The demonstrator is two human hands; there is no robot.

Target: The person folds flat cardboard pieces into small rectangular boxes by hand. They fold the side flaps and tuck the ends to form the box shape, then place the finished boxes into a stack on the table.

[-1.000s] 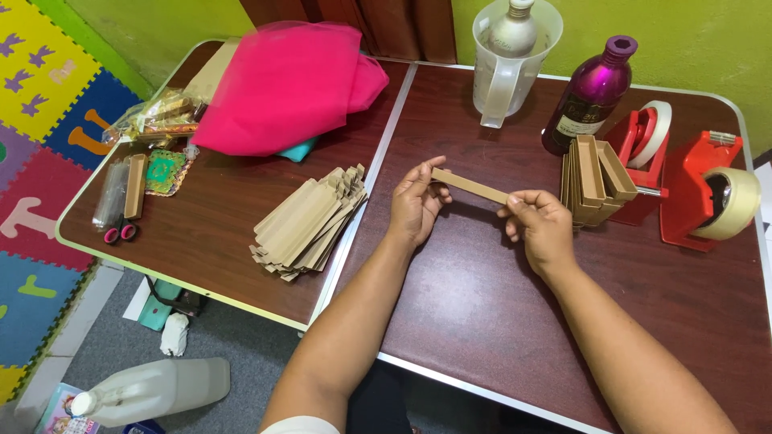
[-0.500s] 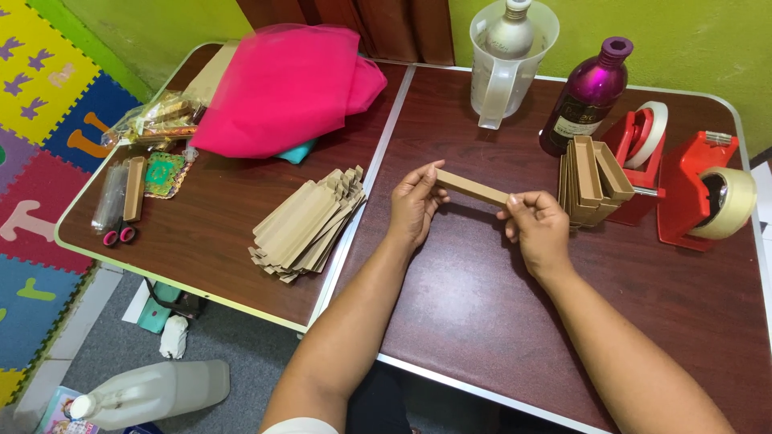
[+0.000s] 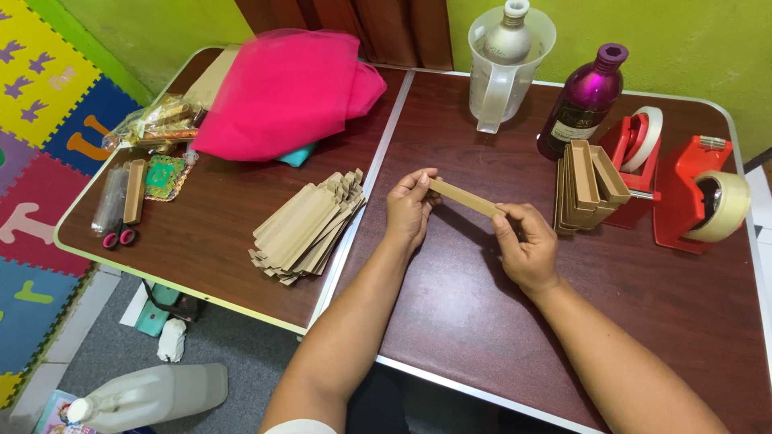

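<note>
A flat brown cardboard strip (image 3: 469, 198) is held above the dark brown table (image 3: 450, 321), one end in each hand. My left hand (image 3: 410, 209) pinches its left end and my right hand (image 3: 527, 245) grips its right end. Left of my hands lies a fanned pile of flat cardboard pieces (image 3: 310, 229). To the right, a stack of folded cardboard boxes (image 3: 587, 185) stands on edge.
Two red tape dispensers (image 3: 691, 197) stand at the right edge. A purple bottle (image 3: 583, 100) and a clear jug (image 3: 503, 72) holding a bottle stand at the back. Pink cloth (image 3: 281, 92), packets and scissors (image 3: 121, 233) lie on the left. A white jug (image 3: 153, 394) sits on the floor.
Both hands still hold the strip; it has shifted only slightly.
</note>
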